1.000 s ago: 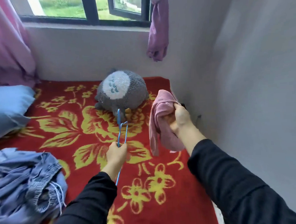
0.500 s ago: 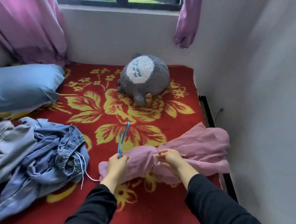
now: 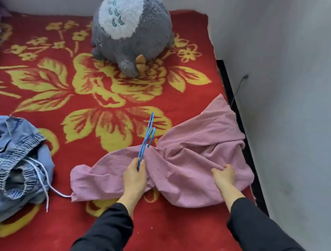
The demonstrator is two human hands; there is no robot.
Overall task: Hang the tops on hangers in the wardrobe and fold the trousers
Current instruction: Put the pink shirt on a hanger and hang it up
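Your left hand (image 3: 134,177) grips the lower end of a blue hanger (image 3: 146,140), fingers curled around it, and rests on the pink top (image 3: 191,162). The hanger slants up and away from that hand, its hook end raised above the cloth. Your right hand (image 3: 223,175) lies to the right of the left, well apart from it, with fingers bunched into a fold of the same pink top. The top is spread in crumpled folds under and between both hands on a red blanket (image 3: 82,95) with yellow flowers. Blue denim trousers (image 3: 15,162) sit in a heap to the left of your left hand, their white drawstring (image 3: 47,185) trailing toward the top's edge. Beyond both hands sits a grey plush toy (image 3: 131,31). A white wall (image 3: 293,99) stands to the right of your right hand.
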